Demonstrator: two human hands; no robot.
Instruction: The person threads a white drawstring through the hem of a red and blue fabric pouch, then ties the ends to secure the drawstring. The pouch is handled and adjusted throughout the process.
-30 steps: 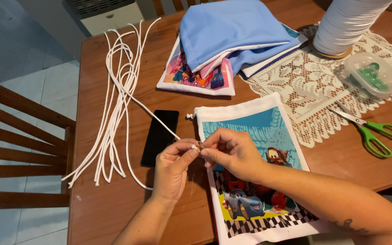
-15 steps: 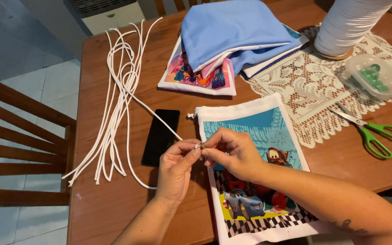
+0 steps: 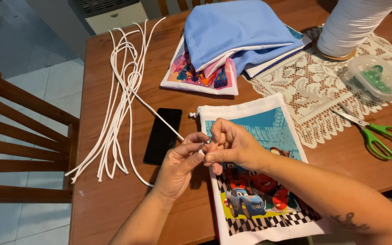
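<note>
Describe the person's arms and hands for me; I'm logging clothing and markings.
Both forearms are bare, with no sleeves in view. The left hand and right hand wear no gloves, and no rings, watch or bracelets show. A small dark tattoo marks the right forearm near the frame's lower edge.

Taking the black phone [image 3: 163, 135] as landmark: bare wooden table [image 3: 114, 213] lies open just below it, toward the near edge. To its left, loose white cords [image 3: 120, 97] sprawl across the way. To its right the printed cloth bag [image 3: 255, 168] blocks the surface, with stacked fabric [image 3: 232, 41] beyond it.
</note>
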